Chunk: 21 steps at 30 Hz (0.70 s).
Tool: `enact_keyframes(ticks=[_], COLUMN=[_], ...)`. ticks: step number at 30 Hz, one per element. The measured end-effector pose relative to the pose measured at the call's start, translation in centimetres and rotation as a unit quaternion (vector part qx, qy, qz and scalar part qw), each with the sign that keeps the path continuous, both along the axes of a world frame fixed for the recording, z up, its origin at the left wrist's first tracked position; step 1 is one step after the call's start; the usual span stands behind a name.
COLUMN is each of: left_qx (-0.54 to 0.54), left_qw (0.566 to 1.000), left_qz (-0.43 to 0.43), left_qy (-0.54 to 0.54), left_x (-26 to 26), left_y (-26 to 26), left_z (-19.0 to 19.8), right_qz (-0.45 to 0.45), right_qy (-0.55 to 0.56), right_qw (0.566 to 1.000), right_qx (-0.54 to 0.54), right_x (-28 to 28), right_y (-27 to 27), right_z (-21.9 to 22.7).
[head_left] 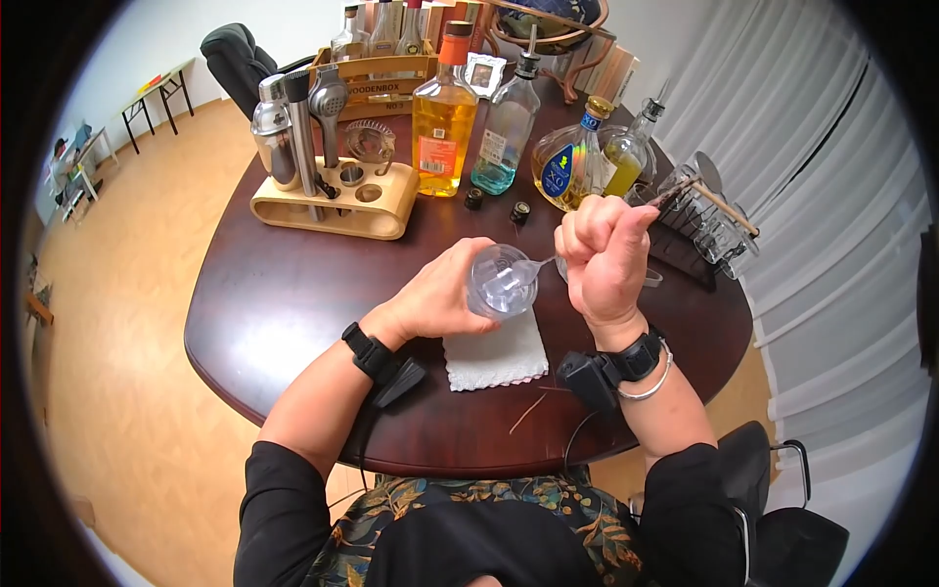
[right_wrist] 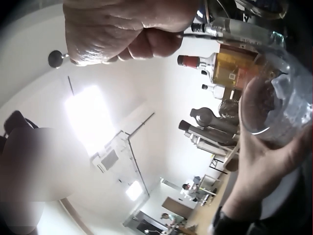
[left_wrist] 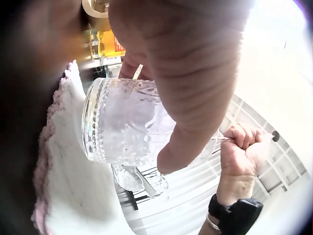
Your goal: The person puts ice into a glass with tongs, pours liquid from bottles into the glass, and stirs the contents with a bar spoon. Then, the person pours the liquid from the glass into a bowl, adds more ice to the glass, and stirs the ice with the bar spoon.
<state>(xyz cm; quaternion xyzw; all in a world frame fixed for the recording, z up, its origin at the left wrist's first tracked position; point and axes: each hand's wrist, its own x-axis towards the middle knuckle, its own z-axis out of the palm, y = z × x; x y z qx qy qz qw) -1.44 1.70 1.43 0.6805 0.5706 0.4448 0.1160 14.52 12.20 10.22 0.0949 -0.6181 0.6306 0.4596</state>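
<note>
In the head view, my left hand (head_left: 445,292) grips a clear glass (head_left: 501,301) from its left side. The thumb (left_wrist: 178,149) wraps the near wall, which shows a beaded, embossed pattern in the left wrist view. Chunks of ice (right_wrist: 281,88) lie inside the glass. My right hand (head_left: 608,256) curls in a fist around a thin bar spoon, whose bowl (head_left: 523,274) dips into the glass. The spoon's round dark end knob (right_wrist: 56,59) sticks out past that fist. Under the glass lies a white lace-edged cloth (head_left: 497,362).
A wooden bar-tool stand (head_left: 391,220) with a shaker (head_left: 277,137) is at the left. Beyond the glass stand an orange-capped bottle (head_left: 440,127), a pourer bottle (head_left: 504,132) and an XO bottle (head_left: 567,166). Two small dark caps (head_left: 520,211) lie before them. A glass rack (head_left: 685,235) stands right.
</note>
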Motion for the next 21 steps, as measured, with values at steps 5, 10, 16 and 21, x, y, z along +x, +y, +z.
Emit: enact_keyframes(ticks=[5, 10, 16, 21], left_qx=[-0.001, 0.023, 0.020, -0.028], left_qw=[1.000, 0.998, 0.997, 0.999], left_qz=[0.008, 0.047, 0.067, 0.036], left_qy=[0.007, 0.030, 0.022, 0.003], left_x=[-0.1, -0.2, -1.1, -1.8], left_y=[0.1, -0.1, 0.0, -0.4], left_z=[0.3, 0.8, 0.2, 0.6], right_qz=[-0.074, -0.160, -0.270, -0.184], right_qy=[-0.154, -0.333, -0.245, -0.264], right_qw=[0.936, 0.870, 0.882, 0.941], right_qx=[0.307, 0.327, 0.298, 0.102], right_x=[0.2, 1.7, 0.4, 0.3], right_y=[-0.2, -0.2, -0.4, -0.1], right_z=[0.1, 0.5, -5.1, -4.3])
